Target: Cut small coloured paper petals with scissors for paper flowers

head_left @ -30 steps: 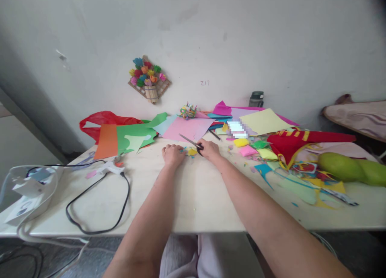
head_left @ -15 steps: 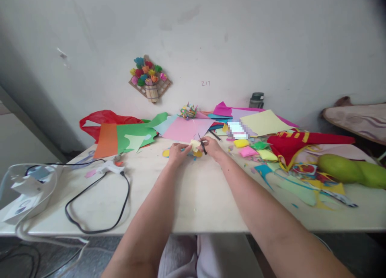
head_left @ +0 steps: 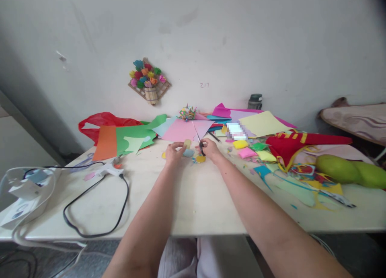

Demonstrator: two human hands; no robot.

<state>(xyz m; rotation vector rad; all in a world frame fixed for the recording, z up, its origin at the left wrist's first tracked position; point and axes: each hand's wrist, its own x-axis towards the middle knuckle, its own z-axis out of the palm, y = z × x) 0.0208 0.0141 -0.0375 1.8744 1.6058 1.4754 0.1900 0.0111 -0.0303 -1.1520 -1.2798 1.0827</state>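
In your right hand (head_left: pixel 209 148): scissors (head_left: pixel 198 134), blades bright metal, handles dark and smooth, seemingly plastic. At the fingers of your left hand (head_left: pixel 175 152): yellowish piece (head_left: pixel 187 144), matt, paper-like. Beyond your grip: pink sheet (head_left: pixel 183 129), smooth matt paper. Left of it: red bag (head_left: pixel 105 119), thin crinkled plastic, faint sheen. Right of it: red pennant-shaped piece (head_left: pixel 289 143), soft-looking cloth. Beneath your hands: pale tabletop (head_left: pixel 208 201), smooth, low sheen.

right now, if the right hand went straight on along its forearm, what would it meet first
The right hand, holding scissors, would likely meet the pink sheet first, though the hand's height above the table is unclear.
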